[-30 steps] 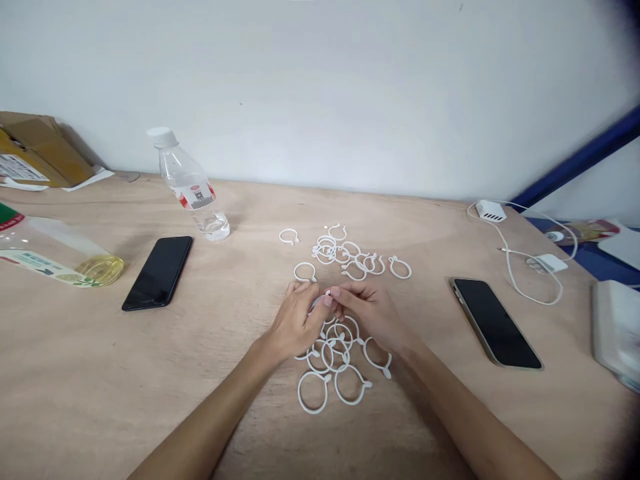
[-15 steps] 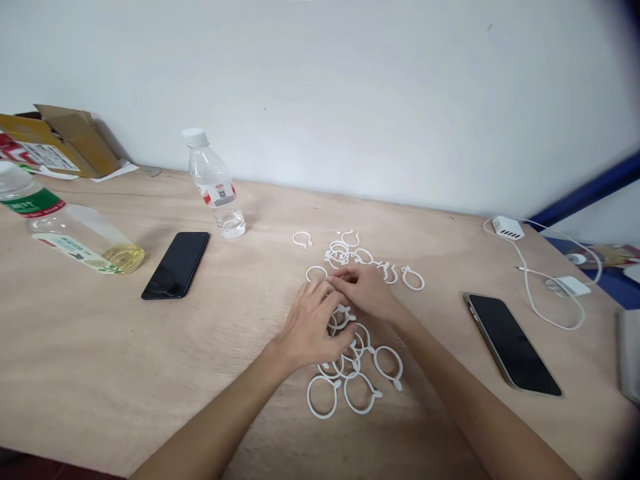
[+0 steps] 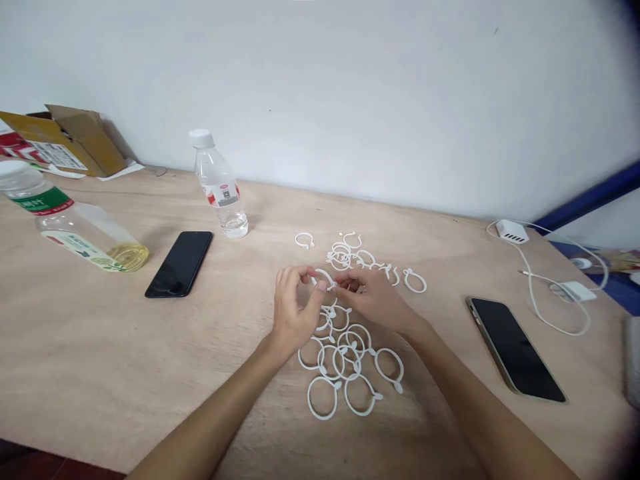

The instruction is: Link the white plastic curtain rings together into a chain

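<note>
Between my two hands is a white plastic ring [image 3: 323,273] with a small clasp, raised a little over the table. My left hand [image 3: 296,303] pinches its left side between thumb and fingers. The fingertips of my right hand [image 3: 373,293] are closed on the clasp at its right side. Nearer to me lies a loose, overlapping group of white rings [image 3: 345,360], their clasps closed as far as I can see. Beyond my right hand is a second cluster of rings [image 3: 341,255], some with gaps in them. One open ring [image 3: 304,240] lies apart to the left.
On the left are a black phone [image 3: 179,265], a water bottle [image 3: 223,193], an oil bottle [image 3: 90,230] and a cardboard box [image 3: 93,143]. To the right lie another phone [image 3: 517,350] and a white charger [image 3: 513,231] with a looped cable. A wall [image 3: 350,100] borders the wooden table [image 3: 235,400].
My left hand has drawn back to the left, uncovering rings beneath it. A ring now shows stretched between both hands; the right hand has barely moved.
</note>
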`<state>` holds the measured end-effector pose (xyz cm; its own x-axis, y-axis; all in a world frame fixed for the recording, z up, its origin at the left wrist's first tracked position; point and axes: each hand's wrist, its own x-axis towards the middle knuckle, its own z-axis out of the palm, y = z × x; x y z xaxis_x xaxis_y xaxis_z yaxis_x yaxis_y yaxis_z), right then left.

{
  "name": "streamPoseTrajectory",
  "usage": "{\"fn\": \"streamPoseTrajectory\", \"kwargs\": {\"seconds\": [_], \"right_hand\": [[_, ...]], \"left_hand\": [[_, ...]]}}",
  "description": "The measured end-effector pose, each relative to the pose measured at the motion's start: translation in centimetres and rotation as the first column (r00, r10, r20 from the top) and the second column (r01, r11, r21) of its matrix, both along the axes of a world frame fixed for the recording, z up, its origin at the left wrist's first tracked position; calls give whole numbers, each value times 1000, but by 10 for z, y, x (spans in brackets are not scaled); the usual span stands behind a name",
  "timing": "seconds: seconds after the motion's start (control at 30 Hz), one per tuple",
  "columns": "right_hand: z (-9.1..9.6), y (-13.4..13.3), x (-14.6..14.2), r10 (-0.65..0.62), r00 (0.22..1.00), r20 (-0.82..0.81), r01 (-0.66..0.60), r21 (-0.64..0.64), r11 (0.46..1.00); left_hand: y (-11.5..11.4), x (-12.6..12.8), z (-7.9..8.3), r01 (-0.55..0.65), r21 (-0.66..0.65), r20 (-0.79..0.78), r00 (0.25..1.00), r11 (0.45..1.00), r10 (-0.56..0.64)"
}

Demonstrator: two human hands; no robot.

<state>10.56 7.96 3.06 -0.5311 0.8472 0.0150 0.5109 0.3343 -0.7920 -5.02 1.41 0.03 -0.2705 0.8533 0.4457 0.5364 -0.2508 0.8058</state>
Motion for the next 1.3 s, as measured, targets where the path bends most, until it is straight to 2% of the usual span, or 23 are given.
{"fn": "streamPoseTrajectory", "kwargs": {"seconds": [0.03,0.1,0.17,0.33,0.4,0.5,0.6,0.73,0.87,1.0,1.07,1.13,1.2,1.23,1.3], "right_hand": [[5,-4,6,44,999,-32,-45,-46,998],[14,-10,16,95,991,-94,-107,-131,986],[20,-15,25,86,985,-149,-115,-198,974],[15,-22,29,-17,945,-327,-121,-396,910],[11,-24,25,-50,918,-394,-138,-435,890],[6,-27,18,-88,864,-496,-193,-487,852],[2,-31,12,-148,832,-535,-177,-509,842],[1,-34,5,-214,832,-512,-91,-506,858],[2,-35,-1,-214,831,-514,-69,-476,877],[-1,-37,-3,-225,851,-475,6,-418,908],[-1,-33,-2,-208,860,-467,3,-402,916],[1,-22,-2,-134,893,-430,-45,-382,923],[4,-2,-8,-45,942,-332,-64,-311,948],[5,10,-14,-38,968,-248,-21,-230,973],[5,36,-30,-109,992,-63,109,-6,994]], "left_hand": [[1,-1,-1,24,-13,-69,997,1000,-24],[1,-3,-1,144,-53,-211,966,988,-152],[0,-3,-2,265,-92,-298,912,960,-281],[-1,1,-4,400,-142,-314,849,905,-424],[0,2,-5,416,-140,-264,859,898,-439],[2,1,-7,382,-126,-172,900,916,-399],[3,0,-8,341,-153,-130,924,928,-361],[3,0,-7,333,-197,-94,930,922,-356],[3,0,-7,319,-200,-82,937,926,-340],[3,0,-9,268,-203,-119,948,942,-296],[4,0,-11,243,-213,-130,953,946,-274],[5,0,-11,205,-221,-130,963,953,-237],[7,0,-9,142,-217,-136,975,966,-173],[7,1,-8,109,-211,-149,979,971,-142],[7,2,-5,64,-183,-211,972,981,-102]]}}
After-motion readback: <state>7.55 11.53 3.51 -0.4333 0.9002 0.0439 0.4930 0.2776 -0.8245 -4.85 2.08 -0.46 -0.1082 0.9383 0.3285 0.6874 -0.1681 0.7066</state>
